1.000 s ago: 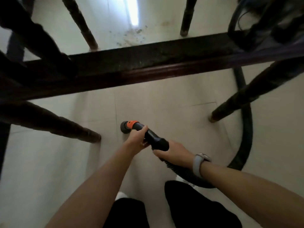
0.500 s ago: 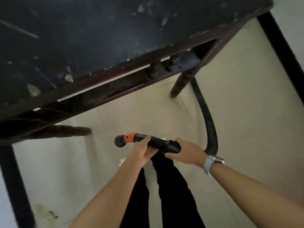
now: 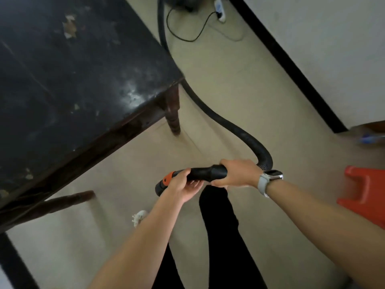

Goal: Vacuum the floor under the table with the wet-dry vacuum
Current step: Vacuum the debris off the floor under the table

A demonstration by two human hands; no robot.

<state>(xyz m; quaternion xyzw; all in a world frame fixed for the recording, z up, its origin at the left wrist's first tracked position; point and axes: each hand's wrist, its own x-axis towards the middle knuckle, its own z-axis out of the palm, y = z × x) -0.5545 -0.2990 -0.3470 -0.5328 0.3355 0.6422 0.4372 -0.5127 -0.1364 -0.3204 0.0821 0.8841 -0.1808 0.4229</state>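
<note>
I hold the black vacuum nozzle [image 3: 203, 174], with its orange collar, level above the beige floor [image 3: 129, 163]. My left hand [image 3: 183, 187] grips it from below just behind the orange collar. My right hand [image 3: 237, 173] grips the wider cuff where the ribbed black hose [image 3: 218, 117] joins. The hose loops back past the table leg [image 3: 174, 113] to the vacuum body [image 3: 183, 2], only partly in view at the top edge. The dark worn table [image 3: 73, 80] fills the upper left, seen from above.
A black power cord [image 3: 187, 36] runs to a white power strip [image 3: 219, 9] by the wall. A black baseboard [image 3: 287, 63] lines the right wall. A red plastic stool [image 3: 366, 195] stands at the right. My black-trousered legs [image 3: 218, 226] and a white shoe [image 3: 139, 217] are below.
My view has risen from under the table to above its top. Both hands keep their grip on the nozzle, which has lifted off the floor and now lies level.
</note>
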